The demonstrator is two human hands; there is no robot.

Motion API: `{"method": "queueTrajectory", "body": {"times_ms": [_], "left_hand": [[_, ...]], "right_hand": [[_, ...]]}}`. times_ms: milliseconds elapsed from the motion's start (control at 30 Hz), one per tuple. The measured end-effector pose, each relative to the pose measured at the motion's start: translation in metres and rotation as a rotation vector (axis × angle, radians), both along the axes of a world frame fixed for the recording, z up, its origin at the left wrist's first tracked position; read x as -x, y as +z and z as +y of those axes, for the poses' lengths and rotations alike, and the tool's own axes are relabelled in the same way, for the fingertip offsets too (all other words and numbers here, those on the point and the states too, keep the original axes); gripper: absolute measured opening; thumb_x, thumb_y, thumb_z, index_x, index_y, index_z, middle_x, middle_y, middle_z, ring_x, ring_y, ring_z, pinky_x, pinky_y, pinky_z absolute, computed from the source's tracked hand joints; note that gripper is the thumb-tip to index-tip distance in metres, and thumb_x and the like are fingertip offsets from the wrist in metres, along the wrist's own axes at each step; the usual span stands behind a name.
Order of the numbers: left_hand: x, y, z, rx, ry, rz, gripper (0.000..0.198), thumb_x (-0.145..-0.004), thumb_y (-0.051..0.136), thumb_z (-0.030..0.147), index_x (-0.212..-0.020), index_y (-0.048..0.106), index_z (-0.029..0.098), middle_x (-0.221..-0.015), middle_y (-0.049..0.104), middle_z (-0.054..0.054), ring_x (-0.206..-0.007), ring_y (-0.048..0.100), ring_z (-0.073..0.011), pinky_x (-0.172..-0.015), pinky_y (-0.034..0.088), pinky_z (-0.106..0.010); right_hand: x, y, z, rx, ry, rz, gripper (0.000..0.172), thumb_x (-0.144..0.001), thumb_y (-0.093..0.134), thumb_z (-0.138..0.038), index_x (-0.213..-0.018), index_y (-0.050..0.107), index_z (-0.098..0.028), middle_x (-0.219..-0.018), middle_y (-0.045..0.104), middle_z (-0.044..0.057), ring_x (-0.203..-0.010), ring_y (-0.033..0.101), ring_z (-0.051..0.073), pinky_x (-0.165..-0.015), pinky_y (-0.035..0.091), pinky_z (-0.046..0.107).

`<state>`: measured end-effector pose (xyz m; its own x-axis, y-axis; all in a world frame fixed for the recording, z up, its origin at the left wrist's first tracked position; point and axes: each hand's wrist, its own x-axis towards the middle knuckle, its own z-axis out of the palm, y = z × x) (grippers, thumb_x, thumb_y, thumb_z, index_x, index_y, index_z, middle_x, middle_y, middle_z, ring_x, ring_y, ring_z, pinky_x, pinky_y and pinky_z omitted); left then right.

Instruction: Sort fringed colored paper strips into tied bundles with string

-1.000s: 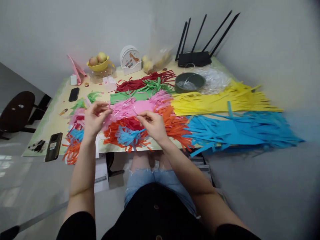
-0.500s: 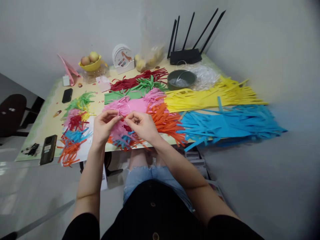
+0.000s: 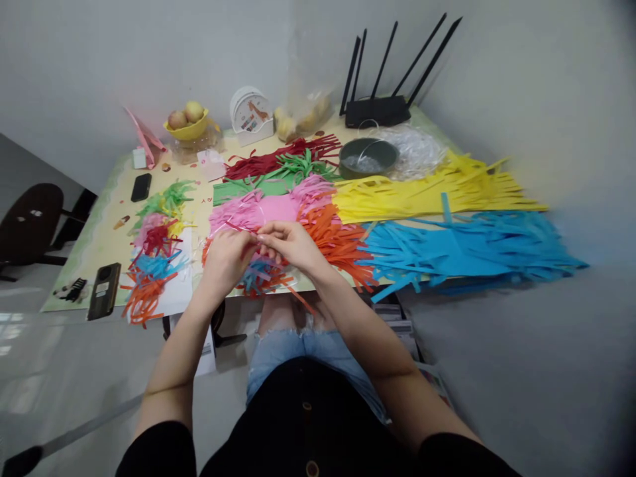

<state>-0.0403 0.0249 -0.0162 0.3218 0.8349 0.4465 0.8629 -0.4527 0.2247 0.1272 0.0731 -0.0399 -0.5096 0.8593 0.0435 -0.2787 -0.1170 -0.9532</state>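
My left hand [image 3: 229,257] and my right hand [image 3: 289,246] meet over the table's front edge, fingers pinched together. Between their fingertips runs a thin dark red strip [image 3: 239,228]; its far end pokes out past the left hand. Just beyond lies pink fringed paper [image 3: 268,209]. Beneath the hands is a mixed bundle of blue and orange strips [image 3: 261,275], partly covered by the left hand. Orange fringe [image 3: 335,244] spreads to the right of my right hand. Small tassels of several colours [image 3: 158,265] lie on a white sheet at the left.
Yellow fringe [image 3: 397,197] and blue fringe [image 3: 457,248] cover the right side, the blue overhanging the edge. Behind stand a dark green pot [image 3: 368,165], a router [image 3: 377,111] and a yellow fruit bowl [image 3: 189,130]. Two phones, one a dark phone [image 3: 104,290], lie left.
My left hand has turned, its back now facing up, and shifted right against the right hand. The dark red strip shows more plainly. The whole view has shifted slightly.
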Motion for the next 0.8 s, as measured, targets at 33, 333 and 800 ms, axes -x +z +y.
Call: {"method": "queueTrajectory", "body": {"times_ms": [33, 333, 800], "left_hand": [[-0.001, -0.005, 0.001, 0.011, 0.007, 0.027, 0.012, -0.094, 0.059, 0.028, -0.085, 0.064, 0.022, -0.079, 0.069, -0.005, -0.079, 0.064, -0.0228, -0.078, 0.046, -0.035], [0.114, -0.021, 0.077, 0.394, 0.551, -0.06, 0.026, -0.093, 0.048, 0.024, -0.102, 0.072, 0.016, -0.114, 0.071, -0.015, -0.109, 0.063, -0.0274, -0.095, 0.045, -0.038], [0.216, 0.012, 0.112, -0.111, 0.925, -0.68, 0.027, -0.097, 0.044, 0.025, -0.101, 0.063, 0.008, -0.07, 0.059, 0.003, -0.066, 0.048, -0.0096, -0.064, 0.04, -0.024]], "right_hand": [[0.0, -0.002, 0.0, 0.004, -0.065, 0.005, 0.037, -0.07, 0.079, -0.049, -0.082, 0.063, -0.018, -0.055, 0.062, -0.005, -0.039, 0.048, 0.006, -0.033, 0.034, 0.015], [-0.013, -0.013, 0.009, 0.152, -0.54, 0.382, 0.04, -0.067, 0.082, -0.044, -0.082, 0.052, -0.023, -0.06, 0.06, -0.009, -0.044, 0.05, 0.004, -0.038, 0.038, 0.013], [-0.012, -0.02, 0.009, 0.133, -0.5, 0.309, 0.037, -0.066, 0.082, -0.044, -0.081, 0.057, -0.021, -0.058, 0.059, -0.008, -0.042, 0.048, 0.005, -0.036, 0.039, 0.015]]}}
